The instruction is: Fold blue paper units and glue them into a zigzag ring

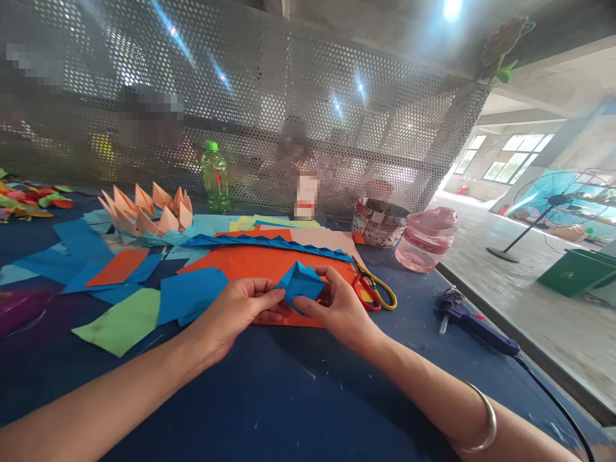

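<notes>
Between my hands is a partly folded piece of blue paper (301,282), with a peak at its top. My left hand (250,300) pinches its left edge between thumb and fingers. On the other side my right hand (337,301) grips it, thumb across the front and fingers behind. Just beyond lies a long blue folded paper strip (269,242) with a zigzag edge, resting on orange paper sheets (231,264). Blue paper squares (187,294) and a green paper piece (122,323) lie left of my left hand. Scissors (375,287) with red and yellow handles lie beside my right hand.
A ring of peach folded paper points (149,212) stands at the back left, near a green-capped bottle (216,176). A patterned basket (380,221) and a pink plastic jug (427,240) stand back right. A glue gun (476,327) with a cord lies near the right table edge.
</notes>
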Motion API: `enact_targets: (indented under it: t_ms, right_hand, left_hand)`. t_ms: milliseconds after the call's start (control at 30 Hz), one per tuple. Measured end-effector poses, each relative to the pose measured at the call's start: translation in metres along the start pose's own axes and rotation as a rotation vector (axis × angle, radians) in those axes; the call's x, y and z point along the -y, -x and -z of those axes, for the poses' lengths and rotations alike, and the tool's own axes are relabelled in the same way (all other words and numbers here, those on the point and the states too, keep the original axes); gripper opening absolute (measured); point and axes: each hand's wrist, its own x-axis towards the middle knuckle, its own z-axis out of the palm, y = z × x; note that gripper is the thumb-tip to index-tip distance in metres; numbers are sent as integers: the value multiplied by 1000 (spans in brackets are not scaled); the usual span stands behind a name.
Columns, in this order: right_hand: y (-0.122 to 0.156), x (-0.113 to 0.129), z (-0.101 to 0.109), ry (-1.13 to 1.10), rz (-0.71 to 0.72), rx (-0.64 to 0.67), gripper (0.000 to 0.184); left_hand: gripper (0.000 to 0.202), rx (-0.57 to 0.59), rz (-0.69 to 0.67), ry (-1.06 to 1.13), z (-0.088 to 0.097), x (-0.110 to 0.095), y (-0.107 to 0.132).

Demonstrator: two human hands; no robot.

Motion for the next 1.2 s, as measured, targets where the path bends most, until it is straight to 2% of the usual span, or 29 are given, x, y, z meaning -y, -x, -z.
enact_targets:
  t_ms: [167, 267, 367, 533, 633, 800, 1000, 1200]
  right_hand:
    - [-5, 0, 3, -128, -7, 25, 37]
    - [-4, -2, 2, -163, -10, 10, 37]
    - [-2, -2, -1, -167, 11, -37, 35]
    - [2, -3, -3, -145, 64, -63, 31]
    - [2, -2, -4, -106, 85, -63, 33]
    - [3, 2, -4, 30, 184, -141, 41]
    - [3, 3, 2, 227, 326, -131, 30]
    - [0, 0, 3, 338, 312, -70, 10]
  left_hand:
    - [18, 19, -21, -7, 1, 1, -2]
    - [20, 65, -30, 73, 2, 2, -2]
    - [20, 120, -3, 157, 1, 3, -1]
    - [18, 186, 67, 125, -1, 2, 3]
    - [16, 161, 61, 99, -1, 2, 2]
    - [18, 92, 24, 32, 1, 2, -1]
    - [18, 78, 15, -74, -1, 1, -2]
    - [20, 17, -32, -145, 1, 3, -3]
